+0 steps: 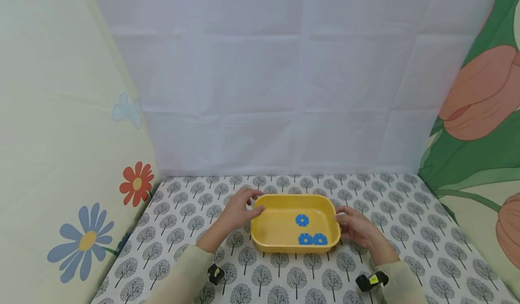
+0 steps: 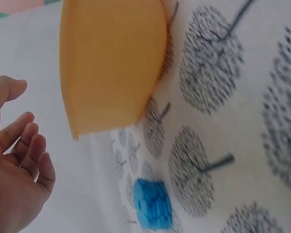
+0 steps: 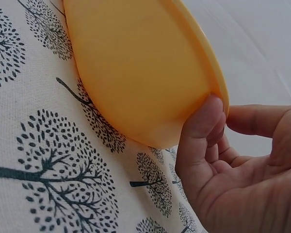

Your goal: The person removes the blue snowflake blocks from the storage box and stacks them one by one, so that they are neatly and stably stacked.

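A yellow rectangular tray point(image 1: 280, 225) with rounded corners sits before me on the tree-print cloth. Three blue flower-shaped pieces point(image 1: 302, 220) lie inside it, toward its right half. My right hand point(image 1: 357, 227) pinches the rim at the tray's right end, the thumb on one side and a fingertip on the other, as the right wrist view shows. At the left end, my left hand point(image 1: 240, 209) hovers by the rim with loosely bent fingers and a gap before the tray point(image 2: 106, 68) in the left wrist view. Nothing is in that hand.
A short stack of blue pieces point(image 2: 153, 204) stands on the cloth beyond the tray in the left wrist view; the head view hides it behind the left hand. A white curtain point(image 1: 268, 78) hangs at the back, with flower-print panels point(image 1: 81, 137) at both sides.
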`<state>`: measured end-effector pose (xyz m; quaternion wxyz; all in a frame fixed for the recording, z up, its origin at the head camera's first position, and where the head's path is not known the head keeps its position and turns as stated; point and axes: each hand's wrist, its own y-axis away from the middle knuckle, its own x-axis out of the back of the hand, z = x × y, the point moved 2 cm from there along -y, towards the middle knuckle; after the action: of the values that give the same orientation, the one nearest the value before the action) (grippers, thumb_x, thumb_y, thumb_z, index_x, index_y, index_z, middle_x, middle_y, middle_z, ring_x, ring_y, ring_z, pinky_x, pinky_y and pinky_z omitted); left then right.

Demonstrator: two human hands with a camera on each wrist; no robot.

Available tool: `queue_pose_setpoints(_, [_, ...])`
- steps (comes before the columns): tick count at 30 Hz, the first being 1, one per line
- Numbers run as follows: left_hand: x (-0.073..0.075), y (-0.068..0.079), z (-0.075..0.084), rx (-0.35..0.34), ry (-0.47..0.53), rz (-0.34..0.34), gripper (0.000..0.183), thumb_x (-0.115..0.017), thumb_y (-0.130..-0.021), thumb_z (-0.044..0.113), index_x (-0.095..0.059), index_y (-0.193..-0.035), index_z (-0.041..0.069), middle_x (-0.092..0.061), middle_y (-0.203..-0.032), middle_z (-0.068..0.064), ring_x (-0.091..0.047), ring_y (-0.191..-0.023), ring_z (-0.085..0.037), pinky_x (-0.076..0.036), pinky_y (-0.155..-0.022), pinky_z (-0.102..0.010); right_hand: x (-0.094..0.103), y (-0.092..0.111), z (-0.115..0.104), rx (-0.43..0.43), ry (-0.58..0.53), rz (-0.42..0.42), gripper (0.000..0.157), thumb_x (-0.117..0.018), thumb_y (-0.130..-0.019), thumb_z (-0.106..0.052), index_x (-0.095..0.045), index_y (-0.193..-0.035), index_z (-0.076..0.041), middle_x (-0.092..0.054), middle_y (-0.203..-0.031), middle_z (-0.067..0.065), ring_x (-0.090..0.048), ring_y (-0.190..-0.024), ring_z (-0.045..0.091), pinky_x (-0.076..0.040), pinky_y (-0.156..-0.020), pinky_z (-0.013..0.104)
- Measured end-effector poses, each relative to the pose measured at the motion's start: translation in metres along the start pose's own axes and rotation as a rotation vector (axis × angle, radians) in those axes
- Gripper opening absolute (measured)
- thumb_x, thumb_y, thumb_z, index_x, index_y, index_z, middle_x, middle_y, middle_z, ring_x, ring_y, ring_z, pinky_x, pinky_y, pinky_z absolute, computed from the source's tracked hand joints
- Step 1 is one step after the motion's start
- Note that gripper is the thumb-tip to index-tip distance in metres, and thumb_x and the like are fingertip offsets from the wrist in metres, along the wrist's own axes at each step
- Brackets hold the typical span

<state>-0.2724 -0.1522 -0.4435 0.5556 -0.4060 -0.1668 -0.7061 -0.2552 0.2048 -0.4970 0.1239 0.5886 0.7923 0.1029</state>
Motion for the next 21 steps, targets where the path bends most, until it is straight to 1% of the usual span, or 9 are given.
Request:
queue_pose_setpoints(5, [-0.009, -0.005, 0.014, -0.045, 0.022, -0.018, 0.043, -0.075, -0.091, 0.024, -0.065, -0.129, 0.008, -0.062, -0.113, -0.012, -0.057, -0.093, -0.026, -0.048, -0.074, -0.034, 0.001, 0.0, 0.001, 0.011, -0.002, -0.014, 0.034, -0.053, -0.105, -0.016, -0.043, -0.132, 0.002, -0.067, -0.094, 0.009, -0.066, -0.074, 0.017, -0.059, -0.067, 0.034])
queue_pose_setpoints(9, [-0.017, -0.007, 0.023, -0.065, 0.059, -0.06, 0.044, -0.074, -0.093, 0.024, -0.064, -0.132, 0.007, -0.061, -0.117, -0.014, -0.058, -0.098, -0.031, -0.048, -0.078, -0.037, 0.001, 0.0, 0.001, 0.01, 0.0, -0.009, 0.035, -0.053, -0.104, -0.016, -0.043, -0.132, 0.002, -0.067, -0.094, 0.009, -0.066, -0.075, 0.017, -0.059, -0.068, 0.034])
queue_pose_setpoints(13, [-0.025, -0.01, 0.031, -0.076, 0.074, -0.097, 0.045, -0.073, -0.094, 0.024, -0.062, -0.133, 0.006, -0.06, -0.12, -0.016, -0.057, -0.099, -0.03, -0.048, -0.079, -0.038, 0.0, 0.0, 0.001, 0.006, 0.009, -0.002, 0.035, -0.053, -0.104, -0.016, -0.043, -0.132, 0.002, -0.067, -0.095, 0.009, -0.066, -0.075, 0.017, -0.059, -0.068, 0.034])
queue_pose_setpoints(16, [-0.032, -0.012, 0.036, -0.09, 0.054, -0.117, 0.046, -0.073, -0.094, 0.025, -0.062, -0.134, 0.006, -0.06, -0.12, -0.014, -0.057, -0.098, -0.03, -0.048, -0.079, -0.037, 0.0, 0.001, 0.0, 0.007, 0.012, 0.0, 0.035, -0.052, -0.105, -0.016, -0.043, -0.132, 0.002, -0.067, -0.095, 0.01, -0.067, -0.076, 0.018, -0.059, -0.068, 0.035])
queue_pose_setpoints(18, [-0.037, -0.013, 0.038, -0.09, 0.047, -0.138, 0.047, -0.074, -0.094, 0.026, -0.061, -0.135, 0.007, -0.059, -0.12, -0.014, -0.058, -0.099, -0.032, -0.049, -0.079, -0.037, 0.0, 0.001, 0.0, 0.007, 0.01, 0.001, 0.034, -0.052, -0.105, -0.016, -0.043, -0.132, 0.002, -0.066, -0.096, 0.01, -0.066, -0.076, 0.018, -0.059, -0.068, 0.035])
queue_pose_setpoints(21, [-0.043, -0.015, 0.04, -0.078, 0.053, -0.173, 0.05, -0.074, -0.094, 0.027, -0.06, -0.137, 0.007, -0.058, -0.12, -0.013, -0.057, -0.1, -0.031, -0.049, -0.079, -0.037, 0.0, 0.001, -0.001, 0.006, 0.004, 0.0, 0.034, -0.052, -0.105, -0.016, -0.042, -0.132, 0.002, -0.066, -0.096, 0.01, -0.066, -0.076, 0.018, -0.059, -0.068, 0.034])
